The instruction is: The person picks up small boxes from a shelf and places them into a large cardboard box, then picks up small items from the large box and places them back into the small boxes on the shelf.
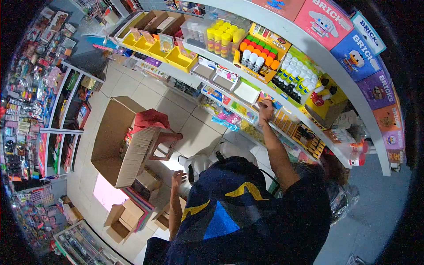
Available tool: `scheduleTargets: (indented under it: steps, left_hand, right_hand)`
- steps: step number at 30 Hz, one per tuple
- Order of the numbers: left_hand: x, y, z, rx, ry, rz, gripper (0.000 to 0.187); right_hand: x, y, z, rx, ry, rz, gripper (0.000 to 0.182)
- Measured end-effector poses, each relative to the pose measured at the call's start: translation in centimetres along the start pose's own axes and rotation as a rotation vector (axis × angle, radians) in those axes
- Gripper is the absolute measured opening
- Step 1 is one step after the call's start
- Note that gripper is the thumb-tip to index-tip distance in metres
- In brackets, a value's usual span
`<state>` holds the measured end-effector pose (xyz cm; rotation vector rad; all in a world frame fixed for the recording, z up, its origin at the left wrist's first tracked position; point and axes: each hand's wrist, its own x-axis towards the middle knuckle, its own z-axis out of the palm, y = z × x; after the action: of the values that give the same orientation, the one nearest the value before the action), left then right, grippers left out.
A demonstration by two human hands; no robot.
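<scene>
My right hand (pixel 266 109) reaches out to the lower shelf tier, its fingers bunched at the edge beside a small colourful packet (pixel 274 103). Whatever lies in those fingers is too small to make out. Just left of it sits a white tray (pixel 247 91), and to its right are rows of small yellow-and-black items (pixel 285 122). My left hand (pixel 178 179) hangs low at my side with its fingers loosely apart, holding nothing. Near it stand a red stool (pixel 167 143) and a large open cardboard box (pixel 112 145) with a red cloth (pixel 152 121) over its edge.
Glue sticks (pixel 257 55) with coloured caps, yellow bins (pixel 179 58) and clear tubs of yellow tubes (pixel 226 37) fill the upper tier. Brick boxes (pixel 360 57) line the top shelf. Smaller cartons (pixel 126 218) lie on the tiled floor (pixel 194 128). Packed display racks (pixel 57 119) stand at left.
</scene>
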<state>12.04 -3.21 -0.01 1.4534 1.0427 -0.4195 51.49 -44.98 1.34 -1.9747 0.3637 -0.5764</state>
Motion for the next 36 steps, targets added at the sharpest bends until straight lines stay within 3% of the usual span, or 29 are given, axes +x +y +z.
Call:
scheduleTargets:
  steps: [5, 8, 11, 15, 16, 18, 20, 21, 25, 26, 28, 30, 32, 33, 36]
  left_hand:
    - [0.0, -2.0, -0.7, -0.11, -0.076, -0.016, 0.042]
    - [0.0, -2.3, -0.4, -0.069, -0.042, -0.064, 0.041]
    - [-0.8, -2.5, -0.4, -0.014, -0.027, -0.026, 0.039]
    - [-0.5, -3.8, -2.7, -0.403, -0.242, 0.007, 0.036]
    - [0.1, -3.7, -3.0, -0.379, -0.21, -0.042, 0.034]
    - [-0.8, -2.5, -2.6, -0.084, 0.035, 0.049, 0.031]
    - [-1.6, -1.0, -3.2, 0.049, 0.172, 0.172, 0.031]
    - [0.1, -3.0, -3.5, -0.091, 0.229, 0.362, 0.028]
    - [-3.3, 2.8, -5.3, 0.024, 0.508, 0.422, 0.025]
    - [-4.1, 3.9, -5.7, 0.002, 0.54, 0.436, 0.026]
    - [-5.3, 5.8, -7.0, -0.038, 0.603, 0.47, 0.03]
    - [-6.2, 6.8, -8.9, 0.074, 0.713, 0.573, 0.037]
    - [-7.2, 7.6, -11.3, 0.211, 0.846, 0.65, 0.044]
    - [-7.7, 7.8, -12.7, 0.292, 0.919, 0.677, 0.047]
    - [-9.3, 9.6, -17.3, 0.402, 1.039, 0.647, 0.059]
  right_hand:
    - [0.2, 0.5, 0.0, -0.058, -0.076, 0.036, 0.027]
    - [0.3, 0.8, 0.4, -0.086, 0.002, -0.096, 0.028]
    - [0.1, -1.2, -0.7, -0.047, -0.102, 0.035, 0.029]
    - [1.2, 1.9, 0.2, -0.168, 0.018, -0.277, 0.032]
    - [0.6, -0.6, 0.1, -0.235, 0.077, -0.339, 0.033]
    - [-1.5, -7.4, -0.3, -0.168, 0.085, -0.244, 0.033]
    - [-3.2, -10.3, 0.2, 0.006, -0.051, -0.234, 0.035]
    - [-4.7, -12.8, 0.4, 0.062, -0.112, -0.208, 0.035]
    - [-12.0, -18.2, 2.7, 0.146, -0.479, -0.334, 0.028]
    - [-14.1, -18.8, 3.6, 0.186, -0.603, -0.313, 0.027]
    - [-17.7, -18.0, 6.0, 0.093, -0.805, -0.47, 0.023]
    - [-20.9, -23.4, 6.9, 0.156, -0.989, -0.507, 0.017]
    - [-23.8, -24.1, 9.4, 0.202, -1.163, -0.496, 0.014]
    - [-25.1, -24.4, 10.7, 0.179, -1.227, -0.451, 0.012]
    - [-27.9, -28.7, 15.0, 0.276, -1.262, -0.642, 0.01]
